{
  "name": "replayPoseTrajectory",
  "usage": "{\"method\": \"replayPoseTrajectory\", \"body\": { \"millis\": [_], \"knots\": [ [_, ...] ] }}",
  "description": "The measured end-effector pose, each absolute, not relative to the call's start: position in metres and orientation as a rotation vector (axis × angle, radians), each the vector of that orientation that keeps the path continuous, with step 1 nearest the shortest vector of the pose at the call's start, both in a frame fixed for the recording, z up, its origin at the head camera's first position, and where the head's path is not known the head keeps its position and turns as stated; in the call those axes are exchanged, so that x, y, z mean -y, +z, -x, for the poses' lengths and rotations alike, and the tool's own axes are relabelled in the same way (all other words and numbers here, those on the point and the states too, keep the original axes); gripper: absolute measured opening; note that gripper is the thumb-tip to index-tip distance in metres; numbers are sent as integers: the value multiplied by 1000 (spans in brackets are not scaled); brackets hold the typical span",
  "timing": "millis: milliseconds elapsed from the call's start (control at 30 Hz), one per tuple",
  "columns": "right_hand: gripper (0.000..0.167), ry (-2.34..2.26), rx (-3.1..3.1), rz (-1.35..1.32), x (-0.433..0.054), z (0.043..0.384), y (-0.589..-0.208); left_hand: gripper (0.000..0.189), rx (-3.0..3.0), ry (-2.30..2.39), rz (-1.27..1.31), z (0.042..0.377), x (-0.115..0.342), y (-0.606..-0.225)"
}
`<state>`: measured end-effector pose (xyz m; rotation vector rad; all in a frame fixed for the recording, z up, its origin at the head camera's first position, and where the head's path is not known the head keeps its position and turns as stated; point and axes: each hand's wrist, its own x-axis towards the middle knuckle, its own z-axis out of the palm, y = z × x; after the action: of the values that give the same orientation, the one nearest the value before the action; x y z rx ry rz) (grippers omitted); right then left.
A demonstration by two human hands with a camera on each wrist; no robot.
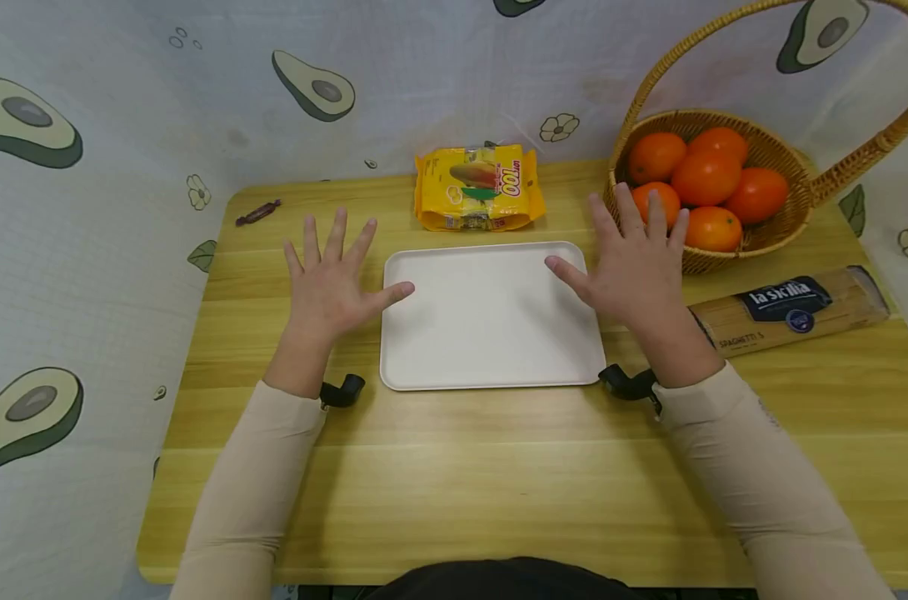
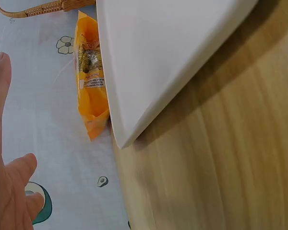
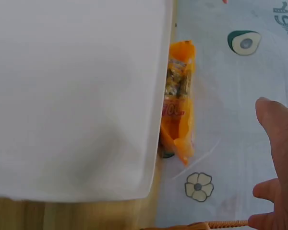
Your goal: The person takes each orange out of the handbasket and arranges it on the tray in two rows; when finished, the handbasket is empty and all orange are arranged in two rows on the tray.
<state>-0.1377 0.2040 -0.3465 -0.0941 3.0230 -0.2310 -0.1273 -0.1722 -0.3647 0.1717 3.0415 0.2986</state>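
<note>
The left hand [image 1: 326, 287] and right hand [image 1: 637, 262] hover, fingers spread and grasping nothing, at opposite sides of the white tray [image 1: 491, 321], while the yellow packet [image 1: 480, 187] behind it and basket [image 1: 797, 185] of oranges [image 1: 706, 177] beyond its far-right corner presumably sit back to keep it reachable.

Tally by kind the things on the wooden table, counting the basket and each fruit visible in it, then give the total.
White tray: 1
Yellow packet: 1
Small wrapped item: 1
Spaghetti packet: 1
Wicker basket: 1
Orange fruits in view: 6
Total: 11
</note>
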Motion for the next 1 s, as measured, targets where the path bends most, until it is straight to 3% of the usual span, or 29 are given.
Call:
{"method": "replayPoseTrajectory", "body": {
  "millis": [367, 633, 1000],
  "knots": [
    [103, -321, -3101, 10, -249, 156, -330, 104, -3031, 446, -129, 123, 172, -377],
    [93, -562, -3154, -201, -292, 173, -321, 105, -2923, 598, -68, 116, 173, -390],
    [89, -634, -3151, -330, -332, 196, -322, 72, -2850, 919, -153, 112, 173, -406]
  ]
}}
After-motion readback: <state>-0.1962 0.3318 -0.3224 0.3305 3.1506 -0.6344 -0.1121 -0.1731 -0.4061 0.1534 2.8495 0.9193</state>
